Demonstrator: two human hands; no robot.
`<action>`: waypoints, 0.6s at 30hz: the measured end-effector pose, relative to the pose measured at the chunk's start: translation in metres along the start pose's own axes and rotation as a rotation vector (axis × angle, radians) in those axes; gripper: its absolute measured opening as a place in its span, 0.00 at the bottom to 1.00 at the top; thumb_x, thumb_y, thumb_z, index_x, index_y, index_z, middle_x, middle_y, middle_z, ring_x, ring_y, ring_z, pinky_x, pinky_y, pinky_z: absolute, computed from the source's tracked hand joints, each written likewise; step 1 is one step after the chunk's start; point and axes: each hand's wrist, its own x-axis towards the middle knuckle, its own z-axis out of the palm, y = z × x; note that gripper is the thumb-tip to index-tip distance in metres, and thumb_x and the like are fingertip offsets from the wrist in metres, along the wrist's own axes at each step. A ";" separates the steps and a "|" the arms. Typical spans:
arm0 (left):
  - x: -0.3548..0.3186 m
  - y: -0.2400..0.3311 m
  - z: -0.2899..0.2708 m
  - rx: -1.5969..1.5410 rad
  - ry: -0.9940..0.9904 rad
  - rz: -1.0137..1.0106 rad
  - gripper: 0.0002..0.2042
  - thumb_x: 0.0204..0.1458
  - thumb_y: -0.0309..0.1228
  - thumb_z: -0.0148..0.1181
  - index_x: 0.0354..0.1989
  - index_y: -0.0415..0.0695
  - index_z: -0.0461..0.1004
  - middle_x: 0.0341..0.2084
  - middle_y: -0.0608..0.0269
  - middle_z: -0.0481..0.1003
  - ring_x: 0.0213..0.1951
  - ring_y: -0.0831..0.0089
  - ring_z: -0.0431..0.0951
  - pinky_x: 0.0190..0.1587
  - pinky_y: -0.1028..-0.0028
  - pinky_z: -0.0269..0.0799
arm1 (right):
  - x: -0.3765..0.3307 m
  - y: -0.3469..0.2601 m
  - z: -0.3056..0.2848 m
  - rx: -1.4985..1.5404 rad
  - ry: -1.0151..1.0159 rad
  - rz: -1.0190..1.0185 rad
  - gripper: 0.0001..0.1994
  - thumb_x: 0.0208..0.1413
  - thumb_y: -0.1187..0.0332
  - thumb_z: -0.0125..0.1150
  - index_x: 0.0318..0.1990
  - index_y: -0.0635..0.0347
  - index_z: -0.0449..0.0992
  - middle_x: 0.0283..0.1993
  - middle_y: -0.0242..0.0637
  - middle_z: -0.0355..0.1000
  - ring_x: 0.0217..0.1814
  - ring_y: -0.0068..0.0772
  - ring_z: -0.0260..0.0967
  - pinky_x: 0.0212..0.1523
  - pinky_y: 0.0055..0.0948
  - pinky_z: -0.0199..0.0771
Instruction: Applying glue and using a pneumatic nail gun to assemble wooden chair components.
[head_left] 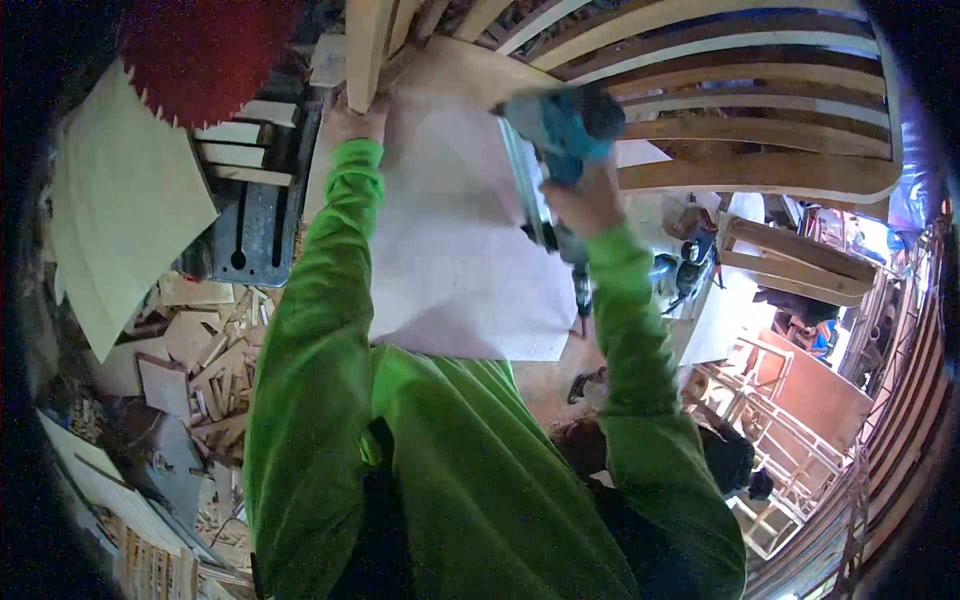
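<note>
My right hand [588, 200] is wrapped round the grip of a teal nail gun [562, 125], slightly blurred, with its long silver magazine slanting down over the pale board. The gun is near the slatted wooden frame [760, 130]. At the far left corner of the board, my left hand [357, 122] is closed on the lower end of an upright wooden bar [366, 55]; some of its fingers are hidden. Between my arms lies the pale board [450, 230], a broad flat sheet reaching to my waist.
To the left are a dark metal machine table [250, 235] with short wood pieces on it, pale sheets [125, 210] and a red toothed shape [205, 55]. Wood offcuts [205, 360] litter the floor below. Further right stand tools [690, 260] and light wooden frames [785, 440].
</note>
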 end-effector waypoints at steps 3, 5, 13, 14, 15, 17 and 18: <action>0.005 0.051 -0.028 -0.157 -0.238 -0.332 0.29 0.36 0.53 0.64 0.42 0.42 0.74 0.41 0.52 0.74 0.46 0.55 0.72 0.46 0.64 0.69 | -0.053 0.025 -0.012 0.155 -0.022 0.105 0.24 0.33 0.74 0.58 0.45 0.59 0.67 0.39 0.46 0.70 0.40 0.45 0.67 0.42 0.38 0.68; 0.010 0.041 -0.029 -0.170 -0.148 -0.115 0.31 0.38 0.55 0.63 0.44 0.40 0.72 0.42 0.52 0.74 0.49 0.59 0.71 0.48 0.65 0.67 | -0.087 0.031 -0.010 0.270 0.103 0.125 0.23 0.33 0.74 0.58 0.44 0.59 0.67 0.38 0.44 0.69 0.40 0.43 0.67 0.42 0.37 0.68; 0.006 0.025 0.000 -0.025 -0.236 -0.296 0.40 0.34 0.57 0.64 0.50 0.36 0.67 0.48 0.46 0.69 0.50 0.56 0.69 0.50 0.65 0.67 | -0.122 0.049 -0.015 0.609 0.207 0.519 0.13 0.41 0.76 0.60 0.37 0.61 0.68 0.27 0.36 0.69 0.17 0.25 0.65 0.17 0.26 0.69; 0.015 -0.057 0.016 0.118 -0.192 -0.222 0.41 0.32 0.59 0.64 0.49 0.36 0.68 0.45 0.46 0.71 0.47 0.54 0.72 0.46 0.62 0.69 | -0.109 0.039 -0.016 0.522 0.132 0.516 0.08 0.43 0.73 0.60 0.31 0.64 0.70 0.20 0.35 0.69 0.14 0.26 0.65 0.14 0.27 0.67; 0.013 -0.048 0.027 0.100 -0.212 -0.209 0.41 0.32 0.59 0.64 0.49 0.36 0.68 0.45 0.46 0.71 0.47 0.54 0.72 0.46 0.62 0.69 | -0.100 0.035 -0.024 0.500 0.225 0.475 0.07 0.44 0.73 0.60 0.29 0.64 0.70 0.18 0.35 0.68 0.14 0.26 0.65 0.14 0.27 0.67; 0.012 -0.024 0.034 -0.011 -0.078 -0.192 0.36 0.33 0.55 0.67 0.42 0.34 0.72 0.35 0.55 0.77 0.37 0.64 0.77 0.37 0.62 0.73 | -0.083 0.049 -0.036 0.468 0.276 0.516 0.07 0.46 0.72 0.62 0.30 0.65 0.72 0.17 0.32 0.68 0.14 0.24 0.65 0.15 0.24 0.66; 0.011 -0.040 0.034 -0.007 -0.061 -0.192 0.36 0.33 0.55 0.67 0.42 0.34 0.72 0.35 0.55 0.77 0.37 0.64 0.77 0.37 0.62 0.73 | -0.068 0.048 -0.039 0.472 0.285 0.480 0.07 0.45 0.72 0.61 0.30 0.65 0.72 0.16 0.33 0.67 0.14 0.25 0.66 0.14 0.25 0.66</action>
